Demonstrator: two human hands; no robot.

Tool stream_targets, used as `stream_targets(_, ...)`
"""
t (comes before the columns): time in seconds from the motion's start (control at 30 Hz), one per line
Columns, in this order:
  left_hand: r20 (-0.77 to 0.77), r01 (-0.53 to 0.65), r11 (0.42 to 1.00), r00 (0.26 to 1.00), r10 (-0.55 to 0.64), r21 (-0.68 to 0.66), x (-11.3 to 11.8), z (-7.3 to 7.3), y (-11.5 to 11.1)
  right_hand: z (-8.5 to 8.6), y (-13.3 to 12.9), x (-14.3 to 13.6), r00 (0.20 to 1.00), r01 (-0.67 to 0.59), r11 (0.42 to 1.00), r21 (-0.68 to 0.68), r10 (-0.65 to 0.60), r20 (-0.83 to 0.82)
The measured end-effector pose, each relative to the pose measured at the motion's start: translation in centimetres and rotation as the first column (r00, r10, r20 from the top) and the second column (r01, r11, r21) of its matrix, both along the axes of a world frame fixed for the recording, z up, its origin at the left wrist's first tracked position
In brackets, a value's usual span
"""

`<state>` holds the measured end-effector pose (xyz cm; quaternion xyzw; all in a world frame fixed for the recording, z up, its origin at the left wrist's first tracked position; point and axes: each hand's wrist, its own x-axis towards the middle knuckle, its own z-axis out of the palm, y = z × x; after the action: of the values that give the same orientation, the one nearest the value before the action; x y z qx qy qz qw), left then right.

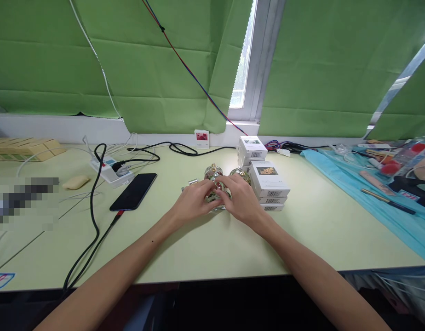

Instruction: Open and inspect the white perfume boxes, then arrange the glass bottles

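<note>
Both hands meet at a small shiny glass jar (217, 208) near the middle of the table. My left hand (196, 198) curls its fingers round the jar's left side and top. From the right, my right hand (240, 196) wraps its fingers round the same jar, largely covering it. Just behind stands another ornate jar (213, 171) with a metallic knob, and a further jar (240, 172) is partly hidden behind my right hand. White boxes (270, 180) with food pictures are stacked right beside my right hand. A small silvery object (193, 181) lies behind my left hand.
A black phone (133, 191) on a cable and a white power strip (112, 171) lie left. A small white box (202, 138) stands at the wall. Blue cloth (371, 202) with a pen (388, 201) and clutter covers the right side. Black cables (92, 207) cross the left of the table.
</note>
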<state>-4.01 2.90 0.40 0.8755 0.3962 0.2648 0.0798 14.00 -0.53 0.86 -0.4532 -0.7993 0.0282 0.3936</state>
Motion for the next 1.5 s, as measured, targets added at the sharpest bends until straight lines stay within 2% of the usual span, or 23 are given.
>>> stream_targets(0.2,0.000,-0.004,1.000,1.000,0.004,0.013,0.02,-0.03,-0.04,0.21,0.02,0.05,1.000,0.016,0.999,-0.037,-0.016,0.004)
stream_targets(0.5,-0.005,0.004,0.999,1.000,-0.003,0.036,-0.09,-0.38,0.18,0.15,0.26,0.09,1.000,0.023,1.000,-0.018,-0.023,0.005)
stream_targets(0.77,-0.002,0.002,1.000,1.000,-0.002,0.031,-0.03,-0.24,-0.06,0.06,-0.18,-0.05,0.995,-0.030,1.000,0.008,0.031,-0.098)
stream_targets(1.5,0.005,-0.011,0.999,1.000,0.011,0.037,-0.03,-0.45,0.00,0.44,0.02,0.04,1.000,0.029,0.999,-0.028,-0.029,-0.010)
